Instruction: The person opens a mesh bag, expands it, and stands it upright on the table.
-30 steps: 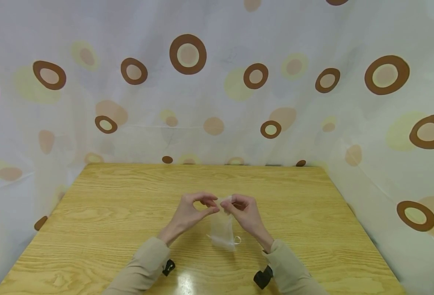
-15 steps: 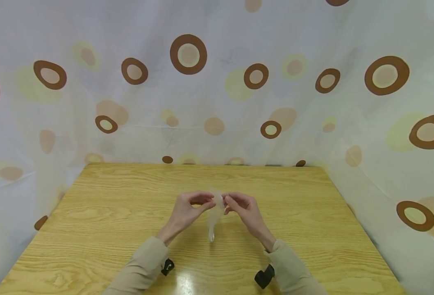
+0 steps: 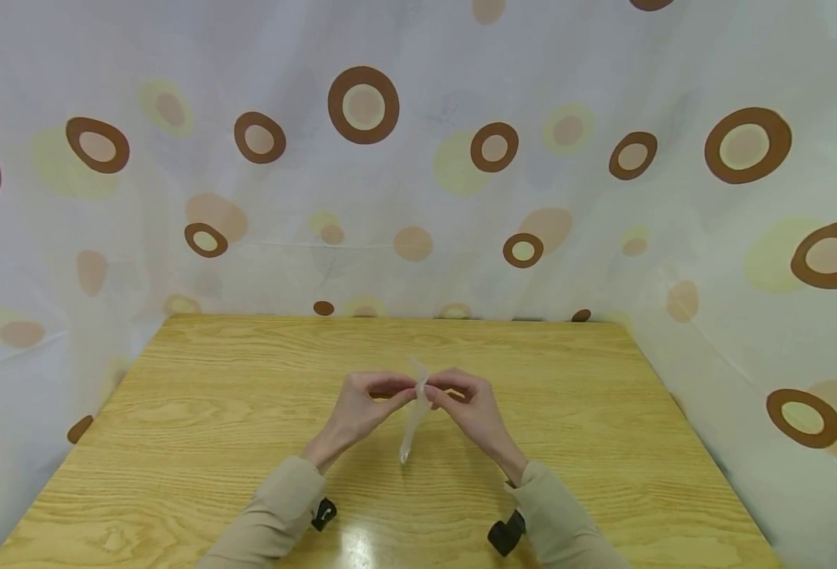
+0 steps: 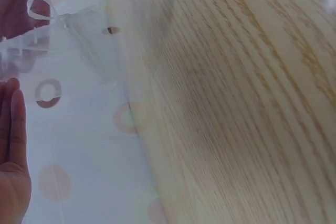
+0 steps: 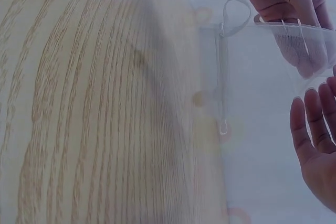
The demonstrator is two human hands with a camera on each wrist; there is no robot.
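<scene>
A small sheer, whitish drawstring pouch (image 3: 412, 431) hangs edge-on between my two hands in the head view, its lower end a little over the table. My left hand (image 3: 361, 403) pinches its upper part from the left with thumb and fingertips. From the right, my right hand (image 3: 476, 409) pinches the same area, the fingertips of both hands meeting at the fabric. A thin cord loop sticks out from the corner of the pouch (image 5: 247, 72) in the right wrist view, and fingers show through the mesh. The left wrist view catches the pouch (image 4: 79, 40) at its upper left.
A wooden table (image 3: 247, 363) lies under both hands. White cloth (image 3: 418, 158) with brown rings and pale spots hangs behind it and along both sides. Black straps (image 3: 507, 534) sit at the beige sleeves (image 3: 276, 506).
The pouch has turned from facing flat toward me to edge-on, swinging slightly left. My left fingertips, apart from it before, now pinch it together with the right ones.
</scene>
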